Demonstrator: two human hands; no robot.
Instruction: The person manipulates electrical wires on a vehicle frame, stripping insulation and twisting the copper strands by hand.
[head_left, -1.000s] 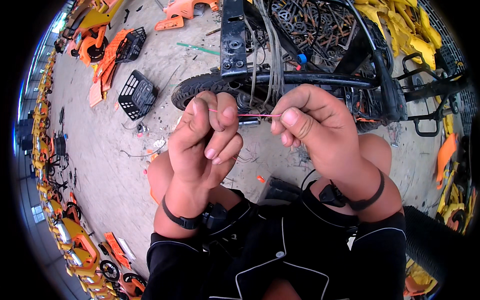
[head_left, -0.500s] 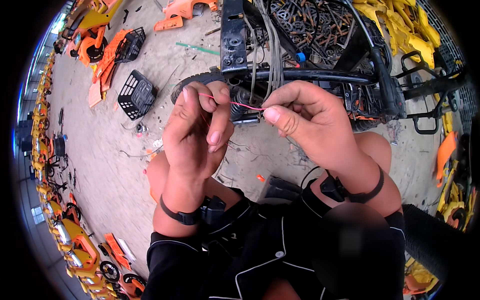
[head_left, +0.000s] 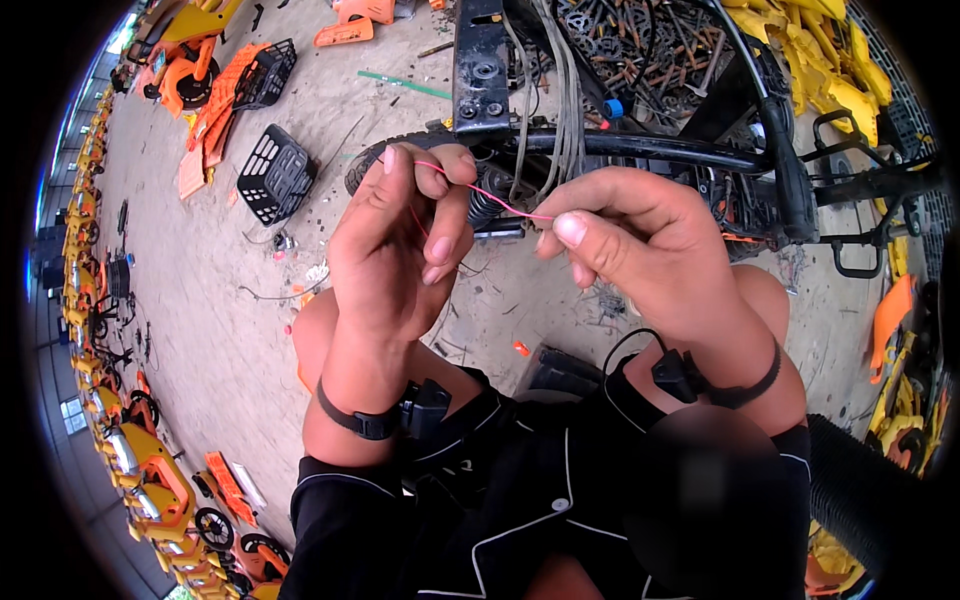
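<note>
A thin pink wire [head_left: 508,203] runs in a slack curve between my hands. My left hand [head_left: 398,228], palm turned up, has curled fingers with the wire threaded across them and a length hanging down inside. Thumb and forefinger of my right hand [head_left: 640,240] pinch the wire's other visible part. Just beyond both hands is a black vehicle frame [head_left: 665,150] with a tyre, a coil spring [head_left: 485,207] and dangling grey cables [head_left: 565,90].
A heap of rusty metal parts [head_left: 640,45] fills the frame's upper section. Black plastic baskets [head_left: 275,175] and orange panels [head_left: 210,130] lie at left. Several yellow scooters [head_left: 150,465] line the left edge; yellow panels [head_left: 830,70] are piled at upper right. My bent knees are below my hands.
My left hand has risen. The wire, stretched straight a second ago, now sags in a curve. My right hand shifted left, then back right, still pinching.
</note>
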